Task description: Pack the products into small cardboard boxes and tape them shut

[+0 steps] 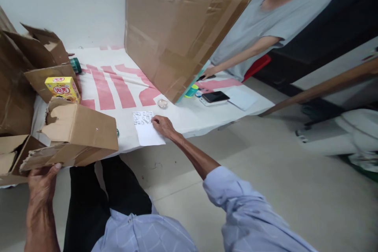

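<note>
My left hand grips the lower edge of an open cardboard box lying on its side at the table's front edge. Its thumb is on the outside, and the other fingers are partly hidden. My right hand rests on the right edge of a white sheet of paper with small drawings on its upper half. Those fingers are curled together; what they hold, if anything, is hidden. A small clear round object lies just beyond the sheet. Behind the box stands a yellow snack box.
A tall cardboard panel stands across the table. Past it, another person's hand reaches near a green-yellow cylinder and a black phone. More cardboard boxes crowd the left, beside a dark green container.
</note>
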`<state>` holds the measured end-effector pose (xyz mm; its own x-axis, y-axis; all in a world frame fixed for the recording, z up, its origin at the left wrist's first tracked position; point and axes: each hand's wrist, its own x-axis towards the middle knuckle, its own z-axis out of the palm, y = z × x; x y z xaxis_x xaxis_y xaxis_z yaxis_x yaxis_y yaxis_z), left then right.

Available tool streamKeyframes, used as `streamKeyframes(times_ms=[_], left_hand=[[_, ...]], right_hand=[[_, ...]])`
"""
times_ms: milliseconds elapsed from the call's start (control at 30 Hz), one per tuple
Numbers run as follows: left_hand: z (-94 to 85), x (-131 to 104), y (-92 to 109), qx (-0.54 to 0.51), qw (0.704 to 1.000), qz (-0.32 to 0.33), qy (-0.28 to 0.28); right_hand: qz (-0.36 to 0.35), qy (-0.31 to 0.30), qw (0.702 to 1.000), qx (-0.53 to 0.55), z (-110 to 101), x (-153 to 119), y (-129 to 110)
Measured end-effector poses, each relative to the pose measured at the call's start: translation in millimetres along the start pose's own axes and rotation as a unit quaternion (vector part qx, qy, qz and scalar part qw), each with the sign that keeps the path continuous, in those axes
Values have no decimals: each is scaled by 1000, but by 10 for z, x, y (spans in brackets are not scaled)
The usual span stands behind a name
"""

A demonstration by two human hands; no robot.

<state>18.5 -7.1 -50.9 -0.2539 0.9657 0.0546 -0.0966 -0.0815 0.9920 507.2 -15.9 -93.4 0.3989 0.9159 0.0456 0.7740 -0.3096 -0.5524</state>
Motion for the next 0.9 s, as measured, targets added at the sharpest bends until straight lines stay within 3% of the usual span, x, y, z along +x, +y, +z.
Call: streamKeyframes(times_ms=[200, 300, 433, 500, 567, 667, 767, 900], left_hand=[[-35, 17, -83, -8, 1000, 3, 0], [-28, -14, -83, 7, 1000, -11, -3], [-8, -60, 25, 15, 999, -19, -24], [-19, -78, 112, 35, 998, 2, -46], [-39, -98, 200, 74, 994, 47, -69], [-34, -142, 294, 165, 970, 139, -108], [57, -191, 342, 236, 938, 210, -144], [222, -200, 417, 244, 913, 268, -186]], right_hand=[[8, 33, 998, 52, -140, -164, -146], [-71, 39, 980, 180, -183, -369, -465], [-257, -77, 921, 282, -160, -618, -962], [-296, -142, 901, 284, -95, -693, -1111], [-302, -179, 891, 287, -6, -746, -1155], [-285, -184, 890, 306, 127, -825, -1085], [-250, -186, 898, 309, 216, -901, -1001], [-251, -171, 906, 296, 252, -886, -986]])
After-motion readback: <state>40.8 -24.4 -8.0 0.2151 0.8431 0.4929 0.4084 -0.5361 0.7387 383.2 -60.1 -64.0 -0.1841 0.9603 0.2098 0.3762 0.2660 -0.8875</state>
